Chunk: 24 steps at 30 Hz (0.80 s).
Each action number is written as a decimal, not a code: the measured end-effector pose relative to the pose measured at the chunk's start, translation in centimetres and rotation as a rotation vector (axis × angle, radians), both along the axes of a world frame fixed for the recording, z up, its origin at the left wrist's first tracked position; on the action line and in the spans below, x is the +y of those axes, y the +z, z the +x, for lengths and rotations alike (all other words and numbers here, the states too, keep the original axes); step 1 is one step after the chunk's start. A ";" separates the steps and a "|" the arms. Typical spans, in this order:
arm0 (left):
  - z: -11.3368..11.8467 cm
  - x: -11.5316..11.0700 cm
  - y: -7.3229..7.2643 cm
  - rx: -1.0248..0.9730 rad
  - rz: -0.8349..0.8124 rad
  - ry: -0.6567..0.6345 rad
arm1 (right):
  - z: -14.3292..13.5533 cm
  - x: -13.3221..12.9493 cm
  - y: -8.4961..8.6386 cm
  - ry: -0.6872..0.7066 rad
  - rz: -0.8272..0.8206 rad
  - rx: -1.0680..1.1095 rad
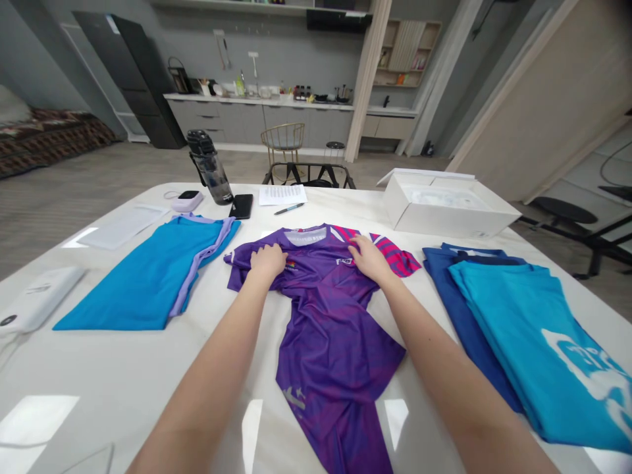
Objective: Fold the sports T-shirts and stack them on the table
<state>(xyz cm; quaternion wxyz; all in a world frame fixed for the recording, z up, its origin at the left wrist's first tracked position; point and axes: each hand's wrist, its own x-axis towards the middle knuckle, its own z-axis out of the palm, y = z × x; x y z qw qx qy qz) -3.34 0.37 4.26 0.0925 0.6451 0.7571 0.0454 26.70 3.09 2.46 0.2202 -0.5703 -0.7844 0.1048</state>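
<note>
A purple short-sleeved jersey (336,322) lies face up on the white table, its collar pointing away from me. Its body is wrinkled and narrows toward the near edge, while one sleeve shows pink-red stripes. My left hand (269,259) rests at the left shoulder, its fingers curled closed on the fabric. On the opposite shoulder, beside a small chest logo, my right hand (369,257) also has its fingers bent onto the cloth. To the left lies a folded blue garment (143,276) with lilac trim. Folded turquoise (533,329) and dark blue (447,283) garments are stacked at the right.
An open white box (444,214) stands at the back right. Along the far side are a water bottle (211,168), a black phone (241,207), a pen (289,209) and a printed sheet (282,194). A white device (39,299) sits at the left edge.
</note>
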 end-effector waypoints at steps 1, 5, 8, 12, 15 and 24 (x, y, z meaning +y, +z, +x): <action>0.4 0.3 -0.5 -0.016 -0.037 -0.011 | -0.6 0.4 -0.4 0.016 -0.049 -0.033; 0.7 2.3 -2.6 -0.045 -0.010 -0.074 | -1.6 2.0 -1.2 -0.033 -0.223 -0.181; 0.2 4.2 -3.7 -0.040 0.023 -0.130 | -1.3 3.2 -1.4 -0.104 -0.267 -0.251; 0.1 7.0 -4.4 -0.024 0.055 -0.172 | -0.9 4.6 -1.7 -0.179 -0.279 -0.285; 0.5 9.0 -4.6 -0.015 0.066 -0.162 | -0.9 5.5 -1.8 -0.226 -0.275 -0.306; 0.6 10.1 -4.6 0.010 0.109 -0.227 | -0.9 6.9 -1.6 -0.271 -0.269 -0.382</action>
